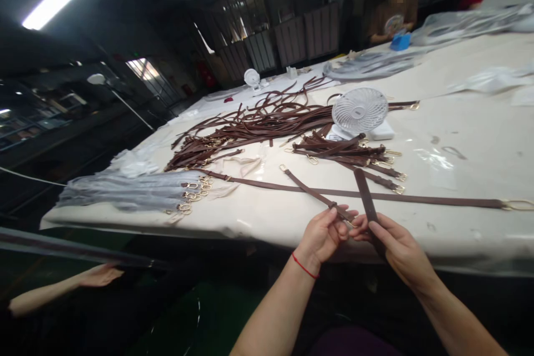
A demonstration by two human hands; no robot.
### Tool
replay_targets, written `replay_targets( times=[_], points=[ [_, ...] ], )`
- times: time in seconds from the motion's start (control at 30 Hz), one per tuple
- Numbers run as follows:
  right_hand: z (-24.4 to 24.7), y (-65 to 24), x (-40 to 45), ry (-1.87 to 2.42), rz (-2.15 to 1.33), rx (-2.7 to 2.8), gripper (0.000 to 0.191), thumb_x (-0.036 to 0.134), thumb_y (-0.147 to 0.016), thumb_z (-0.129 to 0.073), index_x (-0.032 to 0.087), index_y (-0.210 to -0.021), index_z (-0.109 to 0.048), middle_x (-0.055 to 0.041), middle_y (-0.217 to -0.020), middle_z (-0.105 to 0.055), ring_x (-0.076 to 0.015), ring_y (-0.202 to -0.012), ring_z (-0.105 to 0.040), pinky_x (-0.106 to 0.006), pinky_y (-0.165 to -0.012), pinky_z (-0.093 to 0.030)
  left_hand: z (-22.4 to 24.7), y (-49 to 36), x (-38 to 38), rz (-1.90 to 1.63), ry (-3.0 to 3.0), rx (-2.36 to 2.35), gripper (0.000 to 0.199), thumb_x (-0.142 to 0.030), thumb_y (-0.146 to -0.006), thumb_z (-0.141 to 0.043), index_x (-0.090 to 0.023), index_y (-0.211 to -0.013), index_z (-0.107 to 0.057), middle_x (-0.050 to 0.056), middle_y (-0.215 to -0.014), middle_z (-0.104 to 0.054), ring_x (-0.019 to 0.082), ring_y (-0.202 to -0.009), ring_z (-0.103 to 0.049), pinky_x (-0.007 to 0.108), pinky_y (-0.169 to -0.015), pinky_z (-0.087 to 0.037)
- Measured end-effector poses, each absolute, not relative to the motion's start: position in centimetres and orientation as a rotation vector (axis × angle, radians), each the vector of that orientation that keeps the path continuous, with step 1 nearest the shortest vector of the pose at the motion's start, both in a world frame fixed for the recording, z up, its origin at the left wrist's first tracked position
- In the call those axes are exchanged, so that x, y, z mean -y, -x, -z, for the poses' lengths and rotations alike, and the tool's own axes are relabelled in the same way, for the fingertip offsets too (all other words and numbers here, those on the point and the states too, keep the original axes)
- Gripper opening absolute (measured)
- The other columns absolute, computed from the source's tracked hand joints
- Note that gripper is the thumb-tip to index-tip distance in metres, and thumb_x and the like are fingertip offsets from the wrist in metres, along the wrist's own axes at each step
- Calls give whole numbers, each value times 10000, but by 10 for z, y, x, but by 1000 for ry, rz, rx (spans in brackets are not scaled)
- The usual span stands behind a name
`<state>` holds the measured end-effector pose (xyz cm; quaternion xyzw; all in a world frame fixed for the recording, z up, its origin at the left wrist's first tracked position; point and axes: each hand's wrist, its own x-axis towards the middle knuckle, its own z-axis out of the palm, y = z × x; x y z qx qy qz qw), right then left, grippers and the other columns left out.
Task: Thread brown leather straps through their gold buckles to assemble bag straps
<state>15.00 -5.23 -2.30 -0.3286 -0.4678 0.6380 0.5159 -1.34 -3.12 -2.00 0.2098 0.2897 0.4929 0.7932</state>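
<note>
Brown leather strap (312, 188): your left hand (321, 235) pinches it in curled fingers; your right hand (400, 250) pinches a 2nd strap (367, 200), forearms angled inward.

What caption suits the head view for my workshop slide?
Left hand and right hand grip brown leather straps over a cream-covered table.

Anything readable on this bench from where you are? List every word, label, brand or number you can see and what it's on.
Nothing can be read: the brown leather straps in the left hand and right hand show no legible marks, the white desk fan shows no brand, and the blue box and the round patch at a co-worker's chest are too small and blurred to read.
</note>
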Motion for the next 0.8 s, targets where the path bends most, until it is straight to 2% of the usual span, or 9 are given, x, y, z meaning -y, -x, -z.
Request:
replay_targets(
  times=[0.23, 0.4, 0.53, 0.63, 0.73, 0.8],
  points=[
    [32, -151, 51, 815, -1547, 1159, 204, 360, -941, -560, 209, -1037, -657, -68, -1049, -655, -221, -898, -629, -324, -809, -560, 18, 12, 33, -1087, -374, -624, 256, -234, -846, -619, -38, -1005, -659, 149, -935, -645, 77, -557, -493, 224, -571, -427],
    [32, -151, 51, 878, -1554, 1185, 230, 396, -929, -568, 196, -1003, -653, -67, -944, -665, -219, -836, -632, -329, -780, -561, 21, 15, 33, -1092, -348, -609, 234, -214, -859, -601, -35, -1001, -652, 152, -934, -639, 74, -566, -510, 203, -566, -429],
    [30, -152, 51, 940, -1525, 1178, 283, 447, -911, -576, 189, -998, -652, -72, -855, -668, -232, -818, -632, -346, -785, -559, 21, 16, 33, -1108, -348, -636, 250, -244, -829, -663, -44, -978, -645, 131, -889, -643, 56, -553, -503, 179, -554, -425],
    [30, -154, 52, 966, -1505, 1184, 293, 461, -908, -572, 188, -981, -650, -77, -844, -662, -238, -811, -629, -362, -787, -558, 19, 17, 33, -1105, -424, -696, 319, -344, -769, -735, -59, -870, -631, 85, -748, -630, 48, -478, -463, 170, -462, -358],
    [29, -155, 53, 971, -1508, 1201, 289, 464, -905, -574, 191, -963, -649, -80, -851, -660, -240, -807, -628, -366, -769, -562, 18, 18, 33, -1044, -525, -769, 431, -482, -733, -736, -79, -747, -583, 1, -511, -516, 39, -355, -354, 181, -370, -227],
    [29, -155, 54, 972, -1509, 1208, 289, 468, -902, -578, 194, -960, -650, -75, -836, -661, -236, -800, -628, -355, -760, -562, 17, 17, 33, -1010, -568, -829, 474, -544, -723, -715, -99, -721, -554, -23, -455, -475, 37, -307, -297, 193, -339, -150]
  ],
)
